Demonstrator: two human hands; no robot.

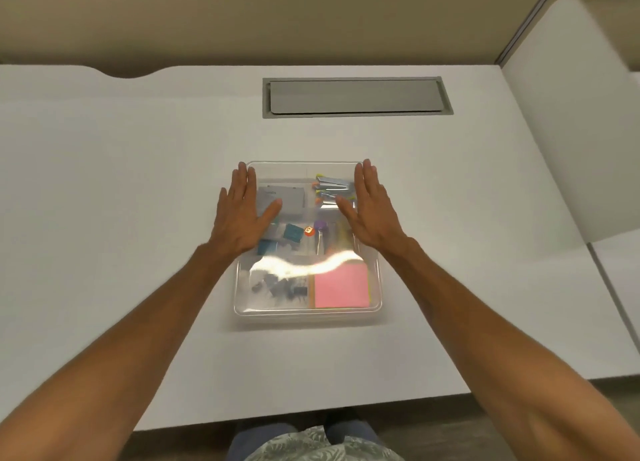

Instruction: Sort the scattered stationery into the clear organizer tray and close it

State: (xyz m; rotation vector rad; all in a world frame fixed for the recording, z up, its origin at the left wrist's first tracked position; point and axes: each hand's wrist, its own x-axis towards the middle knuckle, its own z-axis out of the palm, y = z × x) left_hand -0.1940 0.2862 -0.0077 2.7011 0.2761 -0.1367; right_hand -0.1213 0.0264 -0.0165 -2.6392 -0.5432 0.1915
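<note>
The clear organizer tray sits in the middle of the white desk with its transparent lid on top, glare across it. Through the lid I see pink sticky notes, black binder clips, a grey box, teal items, staple strips and a purple-capped item. My left hand lies flat on the lid's left side, fingers extended. My right hand lies flat on the lid's right side, palm down. Neither hand holds anything.
A grey cable-access flap is set into the desk behind the tray. A white partition stands at the right. The desk's front edge runs close to my body.
</note>
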